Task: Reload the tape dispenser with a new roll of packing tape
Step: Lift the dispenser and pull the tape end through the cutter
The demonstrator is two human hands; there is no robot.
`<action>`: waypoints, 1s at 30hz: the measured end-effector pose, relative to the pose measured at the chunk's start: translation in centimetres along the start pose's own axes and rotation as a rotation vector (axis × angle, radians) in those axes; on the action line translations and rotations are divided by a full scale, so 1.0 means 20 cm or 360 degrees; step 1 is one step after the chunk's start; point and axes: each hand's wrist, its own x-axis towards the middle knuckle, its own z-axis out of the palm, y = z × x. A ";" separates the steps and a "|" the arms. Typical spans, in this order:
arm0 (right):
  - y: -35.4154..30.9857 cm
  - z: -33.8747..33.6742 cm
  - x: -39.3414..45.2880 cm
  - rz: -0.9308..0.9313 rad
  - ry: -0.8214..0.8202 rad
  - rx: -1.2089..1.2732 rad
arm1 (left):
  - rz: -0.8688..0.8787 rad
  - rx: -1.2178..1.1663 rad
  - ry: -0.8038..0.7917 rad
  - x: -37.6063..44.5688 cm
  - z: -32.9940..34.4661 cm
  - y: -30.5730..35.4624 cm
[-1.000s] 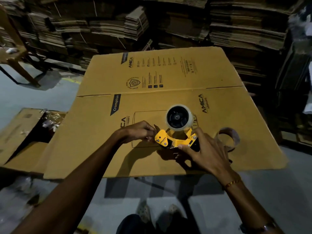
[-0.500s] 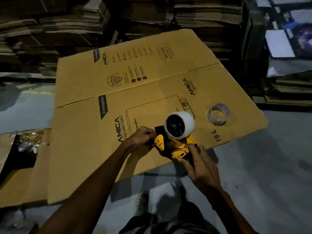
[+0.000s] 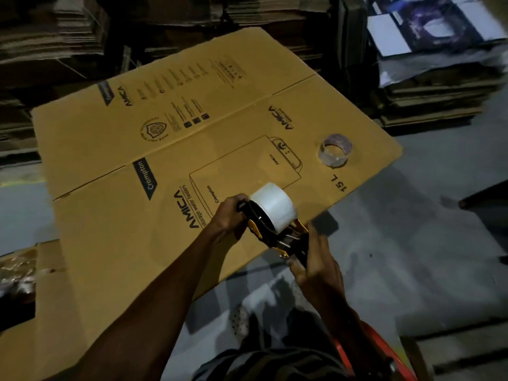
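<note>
Yellow dispenser [image 3: 277,237] seemingly between both hands.

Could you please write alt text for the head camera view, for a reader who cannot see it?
A person holds a yellow and black tape dispenser carrying a full white tape roll, left hand at its front, right hand around the handle. Beneath lies a flattened cardboard box, with a nearly empty tape core near its far right corner.

flattened carton [image 3: 115,237] on floor | stacked cardboard [image 3: 49,31] behind
</note>
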 end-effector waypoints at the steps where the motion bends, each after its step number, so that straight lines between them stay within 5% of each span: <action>1: -0.01 0.00 0.01 0.0055 0.0002 0.0025 | 0.0017 0.0002 -0.0003 0.00 0.00 0.00; 5: -0.02 -0.05 0.05 0.0150 -0.0016 -0.0045 | 0.0109 0.0041 -0.0026 0.02 0.00 0.02; 13: 0.01 -0.06 0.01 -0.0151 0.0109 -0.0142 | 0.0249 0.0250 -0.0041 0.03 0.03 0.02; 30: 0.02 0.00 -0.06 0.0097 -0.0008 0.0088 | 0.0697 0.0495 0.0204 0.06 0.08 -0.14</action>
